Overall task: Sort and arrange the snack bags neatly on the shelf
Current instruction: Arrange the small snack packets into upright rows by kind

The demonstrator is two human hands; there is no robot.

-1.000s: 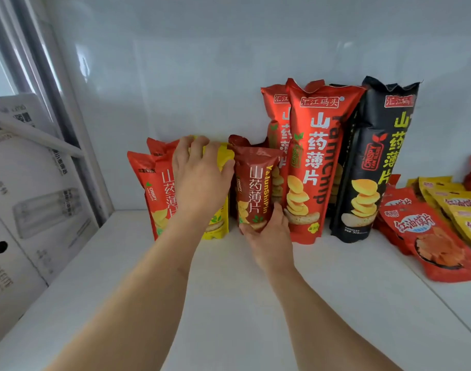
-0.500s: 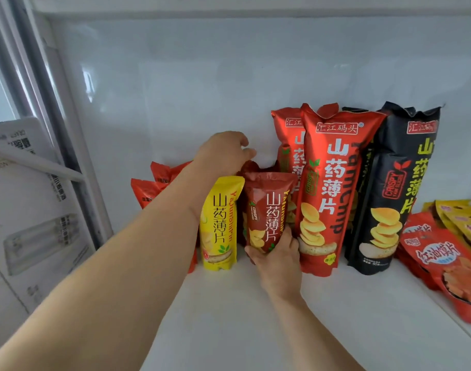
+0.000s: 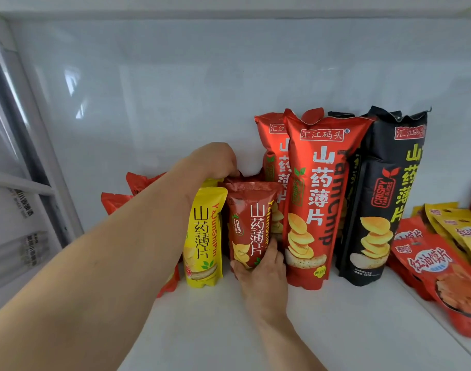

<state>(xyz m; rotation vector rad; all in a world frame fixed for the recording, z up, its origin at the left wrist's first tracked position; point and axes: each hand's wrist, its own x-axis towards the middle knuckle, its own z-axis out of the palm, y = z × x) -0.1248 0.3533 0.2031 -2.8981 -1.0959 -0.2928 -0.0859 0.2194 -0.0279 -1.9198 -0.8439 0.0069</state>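
The right hand [image 3: 261, 266] grips the bottom of the small dark-red foil chip bag [image 3: 251, 223], standing on the white shelf [image 3: 336, 317] between the small yellow chip bag [image 3: 205, 236] and the tall red chip bag [image 3: 314, 199]. The left hand [image 3: 215, 159] reaches behind its top, fingers curled on something I cannot make out. Best to square the base, keep the label forward, then let go gently.

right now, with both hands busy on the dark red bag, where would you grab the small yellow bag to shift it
Pinch the yellow bag by its flat top seal, coming from above and in front. It stands upright, and the dark red bag crowds one side while the left hand's forearm crowds the other, so only the top and front are free.
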